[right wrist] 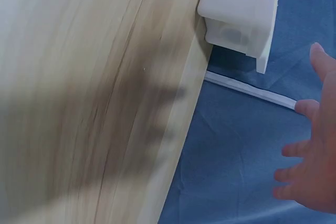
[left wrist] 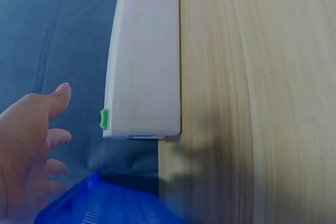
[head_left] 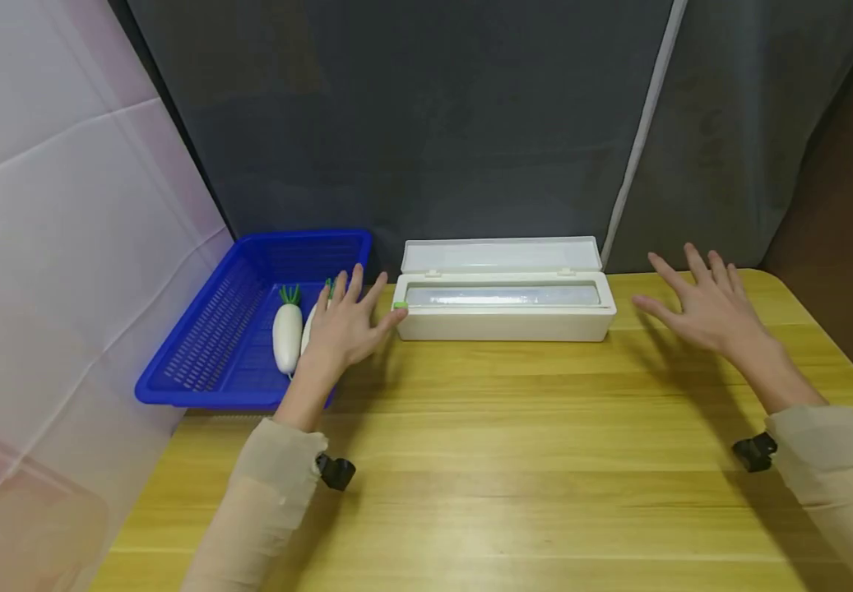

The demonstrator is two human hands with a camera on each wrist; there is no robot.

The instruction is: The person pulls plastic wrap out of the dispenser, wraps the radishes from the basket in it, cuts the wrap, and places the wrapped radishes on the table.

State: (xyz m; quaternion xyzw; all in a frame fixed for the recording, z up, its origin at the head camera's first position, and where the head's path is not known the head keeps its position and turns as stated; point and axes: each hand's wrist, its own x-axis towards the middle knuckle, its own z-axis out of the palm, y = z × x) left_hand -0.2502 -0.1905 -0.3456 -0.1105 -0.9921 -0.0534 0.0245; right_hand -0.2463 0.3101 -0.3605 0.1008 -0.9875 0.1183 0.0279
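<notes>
A white plastic wrap dispenser [head_left: 503, 326] lies lengthwise at the back of the table, its lid [head_left: 502, 254] raised. Inside it shows clear wrap [head_left: 503, 296], and a small green slide cutter [left wrist: 104, 119] sits at its left end. My left hand [head_left: 345, 325], fingers spread and straight, hovers between the dispenser and a blue basket [head_left: 204, 362], holding nothing. In the basket lie two white radishes with green tops; the left radish [head_left: 288, 337] shows whole, the other is partly hidden by my hand. To the right of the dispenser, my right hand [head_left: 711, 312] is spread out with nothing in it.
The wooden table [head_left: 515, 460] stretches toward me in front of the dispenser. A dark grey curtain [head_left: 426, 123] with a white strip [head_left: 644, 123] hangs behind it. White sheeting [head_left: 63, 205] borders the left side, and a brown surface [head_left: 851, 197] stands at the right.
</notes>
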